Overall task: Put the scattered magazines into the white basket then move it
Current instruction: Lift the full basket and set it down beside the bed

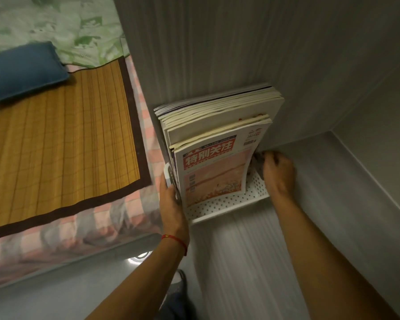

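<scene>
A white perforated basket (219, 207) sits on a grey surface against the wall, beside the bed. Several magazines (217, 135) stand upright in it, leaning back; the front one has a red title block and a pink cover. My left hand (171, 204) grips the basket's left end at its handle. My right hand (278, 174) holds the basket's right end, fingers curled over the rim behind the magazines. The far side of the basket is hidden by the magazines.
To the left is a bed with a bamboo mat (56, 144), a blue pillow (21, 72) and a green patterned cover (56, 24). A grey ribbed wall (217, 42) rises behind the basket, and a ledge (356, 181) runs on the right.
</scene>
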`<state>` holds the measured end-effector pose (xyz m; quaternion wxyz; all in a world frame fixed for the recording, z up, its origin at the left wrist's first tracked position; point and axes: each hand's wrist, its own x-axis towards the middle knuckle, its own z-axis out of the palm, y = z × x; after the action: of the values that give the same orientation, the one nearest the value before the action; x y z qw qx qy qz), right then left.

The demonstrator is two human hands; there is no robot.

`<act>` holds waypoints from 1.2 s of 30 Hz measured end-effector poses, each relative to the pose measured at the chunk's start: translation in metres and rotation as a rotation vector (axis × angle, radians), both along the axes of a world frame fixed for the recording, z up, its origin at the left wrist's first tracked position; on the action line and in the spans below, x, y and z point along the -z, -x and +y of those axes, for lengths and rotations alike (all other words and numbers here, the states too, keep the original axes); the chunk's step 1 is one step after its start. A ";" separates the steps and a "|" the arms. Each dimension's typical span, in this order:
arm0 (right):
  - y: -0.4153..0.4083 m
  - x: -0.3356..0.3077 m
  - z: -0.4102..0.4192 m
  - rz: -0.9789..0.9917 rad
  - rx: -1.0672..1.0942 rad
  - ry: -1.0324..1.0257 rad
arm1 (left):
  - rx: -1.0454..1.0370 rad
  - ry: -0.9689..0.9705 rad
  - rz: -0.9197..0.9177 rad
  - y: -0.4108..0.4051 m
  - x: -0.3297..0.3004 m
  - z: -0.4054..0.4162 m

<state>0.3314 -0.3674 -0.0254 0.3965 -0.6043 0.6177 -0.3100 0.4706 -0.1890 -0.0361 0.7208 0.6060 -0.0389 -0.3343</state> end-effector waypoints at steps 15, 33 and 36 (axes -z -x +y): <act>0.006 -0.021 0.016 0.053 -0.320 0.056 | 0.098 -0.194 -0.319 -0.009 -0.029 0.019; -0.013 -0.099 0.001 -0.212 -0.549 -0.019 | 0.313 -0.023 -0.437 0.002 -0.106 -0.007; -0.013 -0.102 -0.003 -0.239 -0.541 -0.045 | 0.353 -0.076 -0.472 -0.004 -0.104 -0.001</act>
<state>0.3443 -0.3700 0.0766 0.5481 -0.6970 0.3899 -0.2484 0.4742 -0.1905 0.0678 0.5993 0.6774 -0.2977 -0.3056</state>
